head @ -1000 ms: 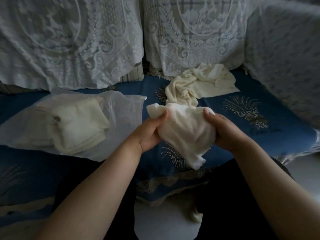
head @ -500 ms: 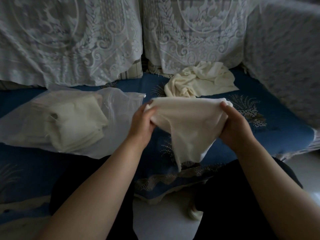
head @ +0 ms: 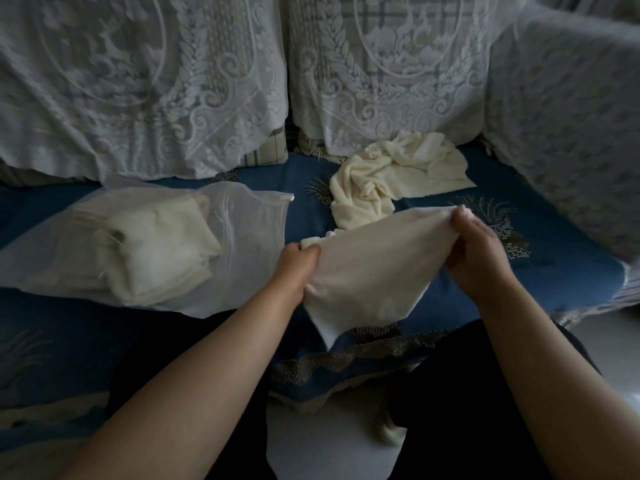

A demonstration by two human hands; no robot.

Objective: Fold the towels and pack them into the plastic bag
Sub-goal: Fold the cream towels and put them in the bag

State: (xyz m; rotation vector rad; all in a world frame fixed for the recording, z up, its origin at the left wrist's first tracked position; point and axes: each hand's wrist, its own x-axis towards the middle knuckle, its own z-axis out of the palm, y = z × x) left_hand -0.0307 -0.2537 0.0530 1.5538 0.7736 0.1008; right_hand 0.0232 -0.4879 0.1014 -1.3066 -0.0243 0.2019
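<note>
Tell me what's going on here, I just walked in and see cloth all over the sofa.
A person is folding towels and packing them into a plastic bag. Both hands hold one towel stretched above the blue sofa: the left hand grips one corner, the right hand the other. The bag lies to the left with folded towels already inside. A crumpled pile waits behind, unfolded.

One head-worn camera looks forward and down, close over both forearms, onto the blue sofa seat (head: 433,216); its wide lens seems to bend the edges.
</note>
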